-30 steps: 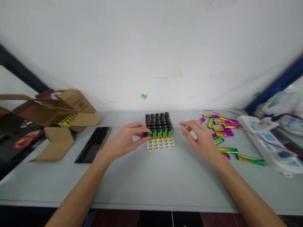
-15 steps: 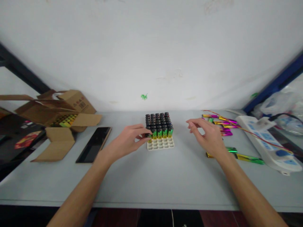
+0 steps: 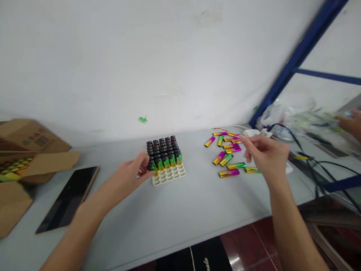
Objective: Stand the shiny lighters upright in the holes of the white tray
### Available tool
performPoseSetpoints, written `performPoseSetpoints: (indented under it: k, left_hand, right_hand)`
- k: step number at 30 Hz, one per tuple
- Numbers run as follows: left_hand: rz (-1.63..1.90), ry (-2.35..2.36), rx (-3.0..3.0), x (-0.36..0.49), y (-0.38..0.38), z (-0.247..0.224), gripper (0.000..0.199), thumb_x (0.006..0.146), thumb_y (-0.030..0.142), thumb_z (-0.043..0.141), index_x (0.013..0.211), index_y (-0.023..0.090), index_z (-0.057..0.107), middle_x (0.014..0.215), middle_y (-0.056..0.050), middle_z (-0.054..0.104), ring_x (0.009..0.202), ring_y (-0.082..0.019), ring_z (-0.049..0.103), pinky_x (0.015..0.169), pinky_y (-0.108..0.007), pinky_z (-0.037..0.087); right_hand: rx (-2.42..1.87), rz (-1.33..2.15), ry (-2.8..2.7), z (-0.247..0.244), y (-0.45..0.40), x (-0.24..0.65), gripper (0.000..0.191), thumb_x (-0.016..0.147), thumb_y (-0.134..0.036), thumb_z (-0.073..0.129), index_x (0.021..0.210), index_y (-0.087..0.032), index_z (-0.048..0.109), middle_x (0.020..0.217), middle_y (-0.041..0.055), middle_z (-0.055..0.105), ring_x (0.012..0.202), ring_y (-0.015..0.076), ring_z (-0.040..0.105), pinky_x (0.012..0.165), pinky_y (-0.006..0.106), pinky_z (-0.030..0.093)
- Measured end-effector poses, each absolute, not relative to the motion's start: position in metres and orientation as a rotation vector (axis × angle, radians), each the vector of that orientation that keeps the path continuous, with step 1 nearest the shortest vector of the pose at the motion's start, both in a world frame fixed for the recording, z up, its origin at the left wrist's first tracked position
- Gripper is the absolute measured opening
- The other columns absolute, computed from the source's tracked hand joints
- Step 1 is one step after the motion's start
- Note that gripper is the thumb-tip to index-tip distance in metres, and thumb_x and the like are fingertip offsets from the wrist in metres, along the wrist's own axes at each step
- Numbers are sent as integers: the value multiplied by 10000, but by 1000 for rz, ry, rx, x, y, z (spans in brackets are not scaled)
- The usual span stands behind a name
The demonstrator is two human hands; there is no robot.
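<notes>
A pale wall (image 3: 113,67) rises beyond the fingers of both hands, and a grey table (image 3: 183,203) spreads beneath them. A blue metal frame (image 3: 293,62) slants up beyond the right hand's fingers, with clear plastic bags (image 3: 275,113) near its foot. Well to the left of the left hand's fingers, an open cardboard box (image 3: 42,141) holds rows of yellow-topped cylinders (image 3: 14,169). A black-screened tablet (image 3: 69,199) lies flat between that box and the left fingers.

The left hand (image 3: 128,173) has thumb and fingertips closed on a green-and-yellow battery (image 3: 155,171) at the near left corner of the standing group. The right hand (image 3: 267,156) is bent with thumb and fingers drawn close together; whether they grip anything cannot be told. Another person's hand (image 3: 352,122), blurred, shows well to their right.

Just right of the left fingertips, a white tray (image 3: 169,176) carries upright black-topped batteries (image 3: 166,162), with bare cells along its near side. Loose gold, magenta and green batteries (image 3: 226,159) lie scattered left of the right fingers and below them.
</notes>
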State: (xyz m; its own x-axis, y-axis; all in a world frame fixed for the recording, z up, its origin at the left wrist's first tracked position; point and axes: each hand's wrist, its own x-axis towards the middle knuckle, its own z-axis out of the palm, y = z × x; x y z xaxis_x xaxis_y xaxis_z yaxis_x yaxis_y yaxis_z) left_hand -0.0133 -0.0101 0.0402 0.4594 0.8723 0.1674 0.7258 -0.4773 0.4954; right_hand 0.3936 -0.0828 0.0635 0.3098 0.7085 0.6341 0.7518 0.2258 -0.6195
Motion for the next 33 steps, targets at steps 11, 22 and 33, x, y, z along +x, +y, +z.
performPoseSetpoints:
  k: [11,22,33]
  left_hand:
    - [929,1299,2661,6,-30,64,426,903,503,572,610,220,446,482,70,423,406,-106,421,493,-234,301]
    - [951,1252,2494,19,-35,52,462,942,419,554,557,200,421,482,55,389,435,-85,358,511,-245,296]
    - [693,826,1639,43,-43,27,486,1018,622,448,947,164,595,781,-41,701,495,-115,628,420,-209,434]
  right_hand:
    - [-1821,-22,-2070,6,-147,484,391,943,-211,553,1306,-247,693,1283,121,689,886,223,747,843,431,641]
    - [-1668,142,-2041,17,-146,476,299,998,-459,603,1139,-239,749,1076,119,752,989,304,737,887,504,627]
    - [-951,982,-1924,49,-40,281,287,855,-447,822,982,-211,718,950,41,749,861,189,720,804,320,619]
